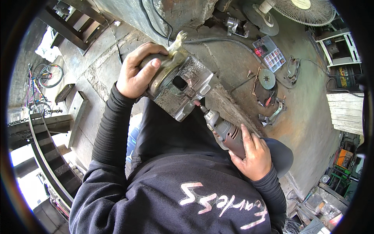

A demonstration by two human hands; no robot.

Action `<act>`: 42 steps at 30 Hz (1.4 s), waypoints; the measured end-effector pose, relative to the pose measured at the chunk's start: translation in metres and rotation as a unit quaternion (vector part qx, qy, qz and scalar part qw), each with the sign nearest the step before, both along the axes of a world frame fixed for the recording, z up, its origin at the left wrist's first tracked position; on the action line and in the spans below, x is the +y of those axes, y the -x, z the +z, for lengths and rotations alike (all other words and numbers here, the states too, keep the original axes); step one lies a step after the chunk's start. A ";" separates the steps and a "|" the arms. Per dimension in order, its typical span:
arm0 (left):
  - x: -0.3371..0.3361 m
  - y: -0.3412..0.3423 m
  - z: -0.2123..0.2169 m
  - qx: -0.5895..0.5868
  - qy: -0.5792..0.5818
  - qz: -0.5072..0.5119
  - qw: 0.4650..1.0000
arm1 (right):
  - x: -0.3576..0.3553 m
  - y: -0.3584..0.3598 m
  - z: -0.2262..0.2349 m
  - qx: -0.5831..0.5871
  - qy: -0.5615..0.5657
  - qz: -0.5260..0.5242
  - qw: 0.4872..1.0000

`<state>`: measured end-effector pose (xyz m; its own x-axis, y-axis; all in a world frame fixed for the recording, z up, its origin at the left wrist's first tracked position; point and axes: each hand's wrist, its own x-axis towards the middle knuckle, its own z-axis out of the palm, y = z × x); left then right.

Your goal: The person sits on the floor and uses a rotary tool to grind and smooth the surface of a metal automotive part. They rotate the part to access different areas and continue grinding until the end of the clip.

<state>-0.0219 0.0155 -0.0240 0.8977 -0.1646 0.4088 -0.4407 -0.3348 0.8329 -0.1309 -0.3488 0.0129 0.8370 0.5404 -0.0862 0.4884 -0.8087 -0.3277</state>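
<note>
while left hand (134,74) grips metal casting (183,84), right hand (253,154) holds rotary tool (222,130)

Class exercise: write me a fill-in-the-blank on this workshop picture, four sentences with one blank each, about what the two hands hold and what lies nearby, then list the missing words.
1. The left hand grips a heavy ____ casting.
2. The right hand holds a grey rotary ____.
3. The tool's small tip touches the casting's ____ edge.
4. At the top right of the picture stands a white ____ with a wire grille.

Missing words: metal; tool; lower; fan
</note>
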 end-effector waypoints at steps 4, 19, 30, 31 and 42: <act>0.005 0.004 -0.005 -0.045 -0.014 0.000 0.999 | 0.002 0.003 0.003 0.021 0.012 0.012 1.000; 0.013 0.028 -0.022 -0.169 -0.032 0.061 0.983 | 0.001 0.006 0.007 0.037 0.001 0.035 0.999; 0.016 0.036 -0.032 -0.212 -0.026 0.077 0.974 | 0.002 0.008 0.011 0.028 0.010 0.049 0.998; 0.017 0.037 -0.033 -0.213 -0.029 0.079 0.974 | 0.001 0.008 0.013 0.045 0.019 0.034 0.998; 0.021 0.041 -0.036 -0.220 -0.031 0.078 0.972 | 0.000 0.007 0.015 0.042 0.016 0.057 0.997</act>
<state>-0.0626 0.0362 -0.0605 0.6547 -0.0769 0.7520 -0.6891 -0.4695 0.5519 -0.1382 -0.3490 0.0283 0.7597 0.6271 -0.1722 0.5498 -0.7607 -0.3450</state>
